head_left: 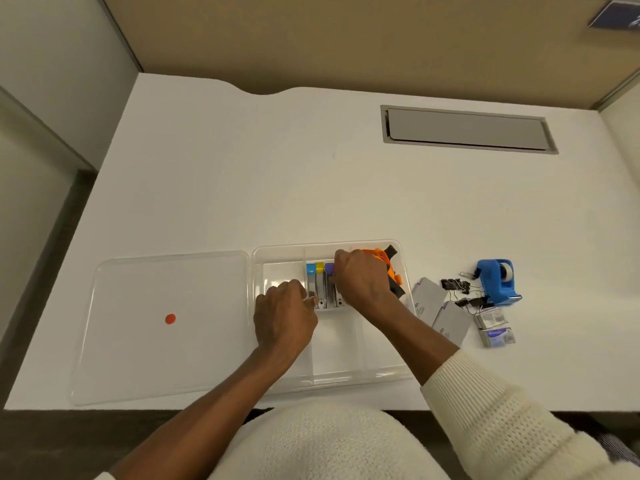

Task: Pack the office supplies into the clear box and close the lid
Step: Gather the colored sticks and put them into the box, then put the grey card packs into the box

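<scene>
The right hand (pixel 363 277) is curled down over the small staplers (pixel 320 284) in the clear box (pixel 346 375), near the middle of the frame. It seems to grip the purple one, but I cannot tell for sure. The left hand (pixel 284 317) is closed, pinching their near ends. The staplers lie long-ways, pointing up the frame. The tape holder (pixel 497 282), black clips (pixel 453 285) and staple packs (pixel 495 327) wait on the bench (pixel 242 168) at the right, nearer the right hand. The lid (pixel 166 323) lies open at the left.

The right hand (pixel 363 278) hides most of the orange scissors (pixel 382 256).
</scene>
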Demonstrator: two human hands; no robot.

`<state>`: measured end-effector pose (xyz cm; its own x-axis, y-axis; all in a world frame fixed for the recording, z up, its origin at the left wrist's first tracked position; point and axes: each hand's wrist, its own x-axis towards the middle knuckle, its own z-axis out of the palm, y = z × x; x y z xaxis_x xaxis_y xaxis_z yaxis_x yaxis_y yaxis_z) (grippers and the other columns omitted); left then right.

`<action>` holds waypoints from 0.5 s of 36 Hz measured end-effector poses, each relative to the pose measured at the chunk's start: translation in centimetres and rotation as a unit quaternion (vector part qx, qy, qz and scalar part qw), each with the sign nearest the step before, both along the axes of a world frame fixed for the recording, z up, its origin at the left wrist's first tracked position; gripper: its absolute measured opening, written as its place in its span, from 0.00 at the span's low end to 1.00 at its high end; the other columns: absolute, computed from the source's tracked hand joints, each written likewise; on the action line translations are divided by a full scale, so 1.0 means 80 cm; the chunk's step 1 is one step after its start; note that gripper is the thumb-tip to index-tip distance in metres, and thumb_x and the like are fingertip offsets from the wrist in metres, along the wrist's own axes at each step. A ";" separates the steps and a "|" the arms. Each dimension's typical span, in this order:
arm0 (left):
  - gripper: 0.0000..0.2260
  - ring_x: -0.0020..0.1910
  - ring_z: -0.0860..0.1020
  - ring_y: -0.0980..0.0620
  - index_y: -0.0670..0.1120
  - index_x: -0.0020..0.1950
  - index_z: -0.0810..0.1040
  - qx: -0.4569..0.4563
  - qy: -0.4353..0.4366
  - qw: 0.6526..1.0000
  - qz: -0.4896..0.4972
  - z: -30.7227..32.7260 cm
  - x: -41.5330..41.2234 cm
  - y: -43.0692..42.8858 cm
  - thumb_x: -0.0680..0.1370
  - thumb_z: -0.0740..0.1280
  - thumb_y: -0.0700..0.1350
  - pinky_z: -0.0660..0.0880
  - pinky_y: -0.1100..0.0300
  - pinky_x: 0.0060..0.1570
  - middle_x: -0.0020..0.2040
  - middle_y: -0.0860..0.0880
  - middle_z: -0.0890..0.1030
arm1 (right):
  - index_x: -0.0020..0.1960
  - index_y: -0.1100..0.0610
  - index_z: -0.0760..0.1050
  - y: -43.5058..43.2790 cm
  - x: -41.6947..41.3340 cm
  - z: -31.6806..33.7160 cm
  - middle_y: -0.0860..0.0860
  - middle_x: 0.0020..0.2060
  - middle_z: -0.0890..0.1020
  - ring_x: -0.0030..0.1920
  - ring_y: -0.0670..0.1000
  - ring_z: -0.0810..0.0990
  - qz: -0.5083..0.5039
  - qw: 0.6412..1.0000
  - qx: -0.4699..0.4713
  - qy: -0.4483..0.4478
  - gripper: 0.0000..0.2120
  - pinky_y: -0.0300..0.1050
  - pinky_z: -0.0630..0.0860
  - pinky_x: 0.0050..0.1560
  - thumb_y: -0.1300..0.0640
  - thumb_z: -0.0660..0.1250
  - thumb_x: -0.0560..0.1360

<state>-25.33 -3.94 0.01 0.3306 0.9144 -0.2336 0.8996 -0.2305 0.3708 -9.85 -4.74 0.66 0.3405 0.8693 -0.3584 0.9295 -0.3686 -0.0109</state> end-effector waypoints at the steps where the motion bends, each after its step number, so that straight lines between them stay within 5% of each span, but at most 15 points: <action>1: 0.08 0.49 0.82 0.47 0.48 0.52 0.83 0.000 0.005 1.000 0.001 0.000 -0.001 0.001 0.79 0.71 0.51 0.74 0.56 0.50 0.49 0.50 0.86 | 0.63 0.58 0.73 -0.001 0.000 -0.001 0.54 0.48 0.83 0.40 0.51 0.76 0.012 1.000 0.008 -0.003 0.15 0.43 0.73 0.42 0.52 0.69 0.80; 8: 0.09 0.49 0.83 0.46 0.48 0.54 0.84 0.034 0.075 0.996 -0.040 0.005 0.005 0.003 0.79 0.71 0.52 0.75 0.54 0.53 0.49 0.48 0.86 | 0.62 0.58 0.74 -0.019 0.005 0.007 0.55 0.42 0.83 0.37 0.53 0.76 0.024 0.997 0.072 -0.002 0.15 0.45 0.73 0.38 0.60 0.72 0.77; 13: 0.09 0.41 0.82 0.42 0.43 0.47 0.83 0.085 0.140 0.980 -0.109 0.019 0.016 0.000 0.75 0.75 0.49 0.74 0.50 0.43 0.41 0.44 0.84 | 0.56 0.50 0.81 -0.053 0.042 0.021 0.51 0.43 0.85 0.44 0.55 0.82 -0.106 0.973 0.155 0.133 0.09 0.48 0.78 0.42 0.52 0.69 0.77; 18: 0.09 0.38 0.82 0.42 0.42 0.47 0.83 0.122 0.093 0.977 -0.147 0.037 0.053 -0.011 0.74 0.77 0.47 0.76 0.52 0.37 0.40 0.43 0.84 | 0.54 0.47 0.82 -0.114 0.104 0.031 0.46 0.42 0.86 0.42 0.49 0.83 -0.197 0.942 0.201 0.184 0.07 0.48 0.81 0.43 0.51 0.71 0.76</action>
<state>-21.06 -4.83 2.98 0.5603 0.8221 -0.1010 0.8277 -0.5507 0.1081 -1.53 -13.88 3.15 0.5824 0.7915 -0.1851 0.6270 -0.5824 -0.5174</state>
